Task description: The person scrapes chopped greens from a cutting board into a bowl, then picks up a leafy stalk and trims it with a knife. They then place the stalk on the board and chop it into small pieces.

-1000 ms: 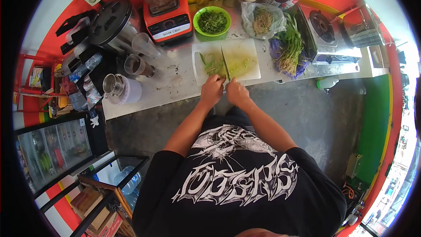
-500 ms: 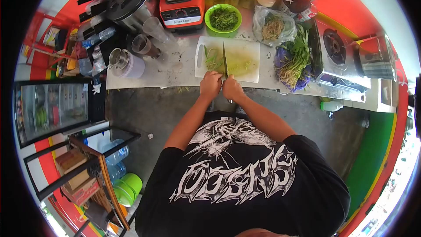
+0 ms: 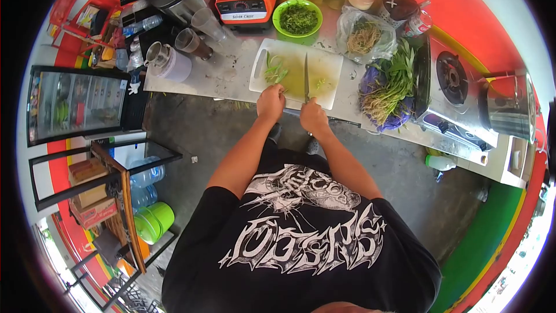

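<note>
My right hand [image 3: 313, 117] is wrapped round the handle of a kitchen knife [image 3: 306, 75], whose blade points away from me over the white cutting board [image 3: 330, 61]. At the board's near left edge, my left hand [image 3: 271, 104] has its fingers curled closed. Green leafy stems [image 3: 274, 71] lie on the board just beyond those fingers; whether any are gripped is hidden. A few small chopped green bits [image 3: 320, 83] lie right of the blade. Behind the board stands a lime-green bowl [image 3: 278, 25] of chopped greens.
To the right, a bunch of rooted greens [image 3: 397, 78] rests on a purple bag, beside a gas stove [image 3: 454, 81]. A clear plastic bag [image 3: 347, 29] holds roots. A red blender [image 3: 245, 6] stands behind; plastic cups [image 3: 191, 43] and a steel-topped jug [image 3: 171, 65] are at left.
My hands have moved apart. The knife has shifted right, away from the stems, and my left hand has drawn left. The whole view has turned slightly.
</note>
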